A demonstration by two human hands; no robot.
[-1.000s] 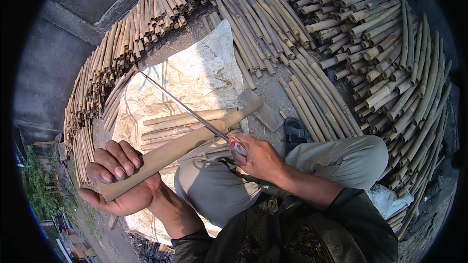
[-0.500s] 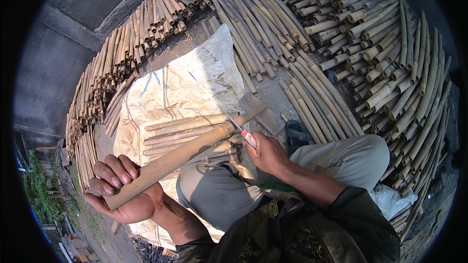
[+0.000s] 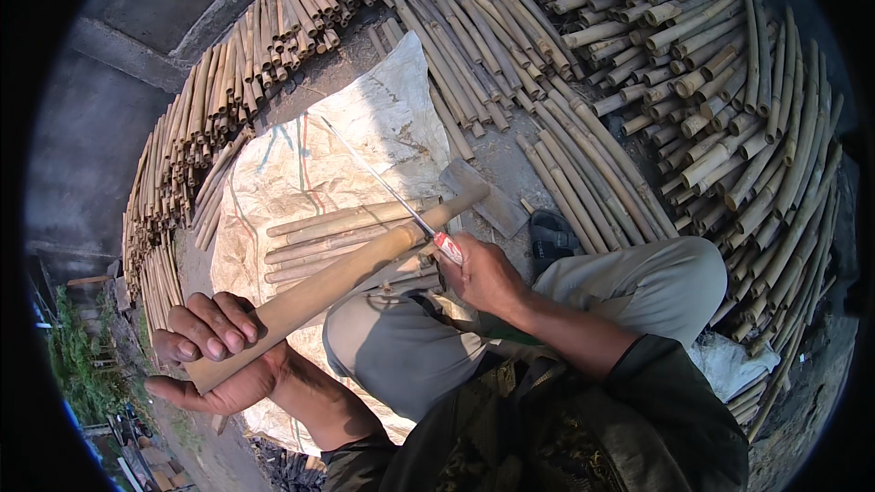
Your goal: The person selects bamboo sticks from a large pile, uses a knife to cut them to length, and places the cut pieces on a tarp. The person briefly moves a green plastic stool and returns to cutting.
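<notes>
Since everything starts with the stack (image 3: 200, 118) on the far left, note that those lengths look cut down already, so I'd count that part as done. Whether anyone has cleaned them up, can't tell from here.

Next over is the left hand (image 3: 253, 386), wrapped around the near end of a pole (image 3: 337, 287), fingers curled over the top, thumb underneath. The pole sits right in that palm and slants up and away to the right, over the left knee (image 3: 396, 351). Below it, a few loose poles (image 3: 319, 244) lie side by side on a pale sheet (image 3: 374, 109).

Further right, a long thin knife (image 3: 407, 206) crosses the pole toward its far end, blade pointing up and left. The right hand (image 3: 488, 278) is closed firmly around its red and white handle (image 3: 447, 247), just beside the pole. My read is that this piece is midway through: it's in one length, blade at it, not set down yet. How much of its surface is finished, no idea. Its far end overlaps a grey slab (image 3: 499, 210) in view; can't say if they touch.

Far right, a big pile (image 3: 720, 109) of similar lengths, seemingly untouched for now.
</notes>
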